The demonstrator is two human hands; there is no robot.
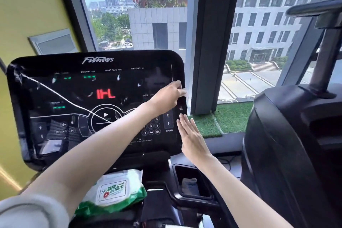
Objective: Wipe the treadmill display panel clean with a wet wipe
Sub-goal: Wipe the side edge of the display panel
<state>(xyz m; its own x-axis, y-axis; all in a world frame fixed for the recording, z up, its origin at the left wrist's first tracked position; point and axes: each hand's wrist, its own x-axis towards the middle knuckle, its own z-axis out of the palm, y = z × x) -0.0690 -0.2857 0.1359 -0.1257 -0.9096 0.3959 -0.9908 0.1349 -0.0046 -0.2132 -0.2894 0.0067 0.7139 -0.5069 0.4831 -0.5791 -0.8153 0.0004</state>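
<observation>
The black treadmill display panel (pixel 96 83) fills the left middle, lit with red digits and green bars. A creased, bubbled clear film (pixel 61 96) covers its face. My left hand (pixel 167 96) reaches across to the panel's right edge, with its fingers pinched there on the film's edge. My right hand (pixel 190 135) is flat with its fingers spread, and its fingertips touch the panel's lower right edge beside the SPEED arrows. A green and white wet wipe pack (pixel 112 190) lies on the console below the panel. No loose wipe shows in either hand.
A black cup holder (pixel 192 183) with a grey cloth sits right of the pack. Another black machine (pixel 292 144) stands close on the right. A large window with a dark pillar (pixel 209 42) and a strip of green turf (pixel 222 118) lie behind the panel.
</observation>
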